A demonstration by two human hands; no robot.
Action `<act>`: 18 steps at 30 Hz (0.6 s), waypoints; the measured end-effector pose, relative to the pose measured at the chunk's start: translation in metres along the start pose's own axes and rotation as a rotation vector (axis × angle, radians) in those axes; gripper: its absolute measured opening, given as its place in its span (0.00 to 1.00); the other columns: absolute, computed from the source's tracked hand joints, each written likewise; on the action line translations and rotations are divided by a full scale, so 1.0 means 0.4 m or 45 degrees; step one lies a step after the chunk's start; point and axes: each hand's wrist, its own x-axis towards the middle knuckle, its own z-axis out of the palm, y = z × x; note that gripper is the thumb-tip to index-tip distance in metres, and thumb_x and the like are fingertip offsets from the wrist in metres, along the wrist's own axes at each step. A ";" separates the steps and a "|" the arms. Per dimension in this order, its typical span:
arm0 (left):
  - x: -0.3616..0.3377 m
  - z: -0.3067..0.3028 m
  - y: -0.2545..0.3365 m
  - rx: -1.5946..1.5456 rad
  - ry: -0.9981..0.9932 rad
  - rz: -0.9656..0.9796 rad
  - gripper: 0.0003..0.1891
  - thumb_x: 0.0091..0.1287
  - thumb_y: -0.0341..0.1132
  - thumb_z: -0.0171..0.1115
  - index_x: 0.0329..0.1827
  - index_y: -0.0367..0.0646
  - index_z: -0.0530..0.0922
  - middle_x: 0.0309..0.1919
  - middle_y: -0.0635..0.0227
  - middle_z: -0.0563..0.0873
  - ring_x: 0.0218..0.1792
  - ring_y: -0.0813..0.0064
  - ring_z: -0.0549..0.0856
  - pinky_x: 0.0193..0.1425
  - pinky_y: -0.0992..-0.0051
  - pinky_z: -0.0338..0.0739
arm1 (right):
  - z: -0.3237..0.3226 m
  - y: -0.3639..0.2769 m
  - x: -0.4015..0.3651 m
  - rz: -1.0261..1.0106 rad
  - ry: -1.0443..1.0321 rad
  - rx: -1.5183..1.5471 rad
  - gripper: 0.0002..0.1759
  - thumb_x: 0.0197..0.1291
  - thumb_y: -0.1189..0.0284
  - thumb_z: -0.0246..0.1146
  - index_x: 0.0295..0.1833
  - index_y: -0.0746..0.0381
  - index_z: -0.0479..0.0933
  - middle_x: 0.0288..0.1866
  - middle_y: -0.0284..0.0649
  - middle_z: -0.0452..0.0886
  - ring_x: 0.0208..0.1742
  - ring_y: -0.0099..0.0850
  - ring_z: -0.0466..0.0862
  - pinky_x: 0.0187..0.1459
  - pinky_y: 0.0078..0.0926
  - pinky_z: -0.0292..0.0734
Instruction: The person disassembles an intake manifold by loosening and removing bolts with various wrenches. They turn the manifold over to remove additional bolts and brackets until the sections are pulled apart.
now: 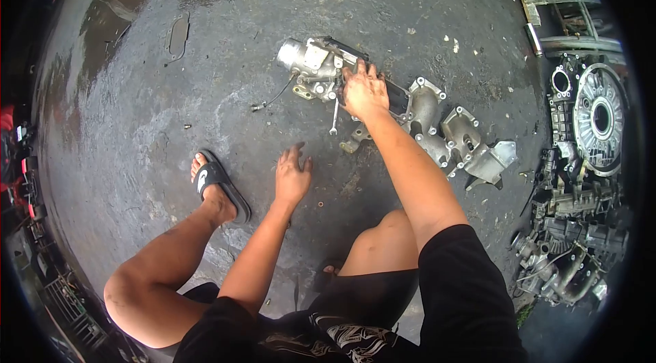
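Outdoors, right hand [364, 91] lay on metal assembly [311, 65].
Assembly sat under spread fingers, clasp unclear; left hand [292, 175] hovered open, empty, apart; wrench [333, 120] just beside.

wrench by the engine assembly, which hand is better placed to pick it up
Probably the left: the left hand is open and free close to the wrench, while the right hand is occupied, resting on the engine assembly.

Wrench [333, 119] lies before the motor [311, 65], manifold [437, 124] to their right
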 end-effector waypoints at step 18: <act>0.216 0.189 0.162 -1.796 -0.298 -0.337 0.06 0.73 0.37 0.55 0.47 0.47 0.74 0.30 0.76 0.76 0.29 0.83 0.74 0.35 0.80 0.70 | 0.030 0.036 0.026 0.052 0.287 0.288 0.28 0.61 0.56 0.59 0.63 0.60 0.70 0.66 0.43 0.71 0.67 0.46 0.70 0.65 0.42 0.70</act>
